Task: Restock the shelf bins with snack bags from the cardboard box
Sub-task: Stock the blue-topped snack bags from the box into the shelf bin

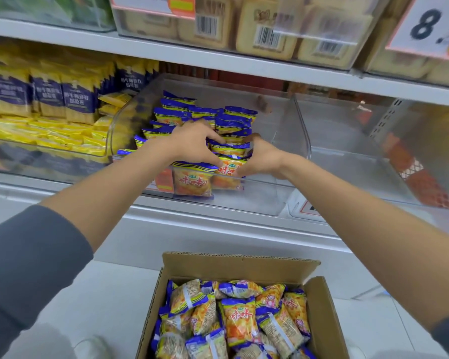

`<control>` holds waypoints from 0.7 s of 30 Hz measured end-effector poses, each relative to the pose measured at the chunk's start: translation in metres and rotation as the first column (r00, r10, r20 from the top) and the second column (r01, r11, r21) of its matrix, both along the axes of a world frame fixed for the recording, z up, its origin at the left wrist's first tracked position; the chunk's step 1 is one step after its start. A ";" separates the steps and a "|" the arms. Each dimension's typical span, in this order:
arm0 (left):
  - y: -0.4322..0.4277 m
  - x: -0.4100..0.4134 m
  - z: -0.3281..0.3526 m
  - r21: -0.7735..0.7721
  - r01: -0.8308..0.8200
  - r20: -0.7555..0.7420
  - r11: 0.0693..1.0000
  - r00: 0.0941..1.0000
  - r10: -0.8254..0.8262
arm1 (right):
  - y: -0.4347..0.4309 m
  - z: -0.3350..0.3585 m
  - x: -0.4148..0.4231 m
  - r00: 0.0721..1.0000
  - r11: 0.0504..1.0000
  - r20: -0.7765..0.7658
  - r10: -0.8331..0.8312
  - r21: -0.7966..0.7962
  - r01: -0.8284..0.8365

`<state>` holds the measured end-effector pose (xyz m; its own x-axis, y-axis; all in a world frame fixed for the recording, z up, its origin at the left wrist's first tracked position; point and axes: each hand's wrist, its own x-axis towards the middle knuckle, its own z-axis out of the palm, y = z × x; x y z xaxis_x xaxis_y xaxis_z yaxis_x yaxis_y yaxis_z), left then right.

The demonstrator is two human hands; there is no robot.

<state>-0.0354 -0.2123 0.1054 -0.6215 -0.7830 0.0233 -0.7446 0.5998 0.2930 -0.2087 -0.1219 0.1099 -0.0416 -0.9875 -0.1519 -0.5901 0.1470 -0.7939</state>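
- Upright at far left, in a row: navy-and-yellow packets (47, 97), printed fronts facing out
- Lying flat just in front of them: yellow packets (49, 136), heaped
- On the upper shelf: pale cake packs (265, 29) with barcode stickers, packed side by side
- Top left, blurred: green packs (36, 6)
- Top right: white price card (425, 24) with a large black 8, orange at its corner
- Above the cake packs: orange tag (182, 5)
- Between the two levels: white shelf board (218, 63)
- At right: perforated metal upright (386, 117), orange netted packs (423, 177) below it
- Underfoot: pale tiled floor (114, 294)

Shop aisle: stocked shelf bins (283, 187), price tags (430, 24), barcodes (206, 25).
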 end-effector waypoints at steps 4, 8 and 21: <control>0.009 0.002 0.010 0.145 -0.017 -0.126 0.989 0.991 0.036 | 0.017 0.015 0.000 0.994 0.998 0.098 -0.046 0.038 0.042; 0.044 0.006 0.018 0.017 -0.045 -0.259 0.999 0.965 0.048 | 0.039 0.024 0.000 0.984 0.975 -0.120 -0.132 -0.194 0.107; 0.200 0.056 -0.132 0.519 -0.098 -0.115 0.849 0.976 0.183 | 0.178 -0.154 0.003 0.932 0.959 -0.282 0.227 0.230 -0.164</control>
<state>0.0205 -0.0121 -0.0268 -0.5254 -0.7902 -0.3156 -0.7296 0.2276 0.6449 -0.2058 0.0558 -0.0437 0.0742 -0.9314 -0.3564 -0.8305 0.1401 -0.5390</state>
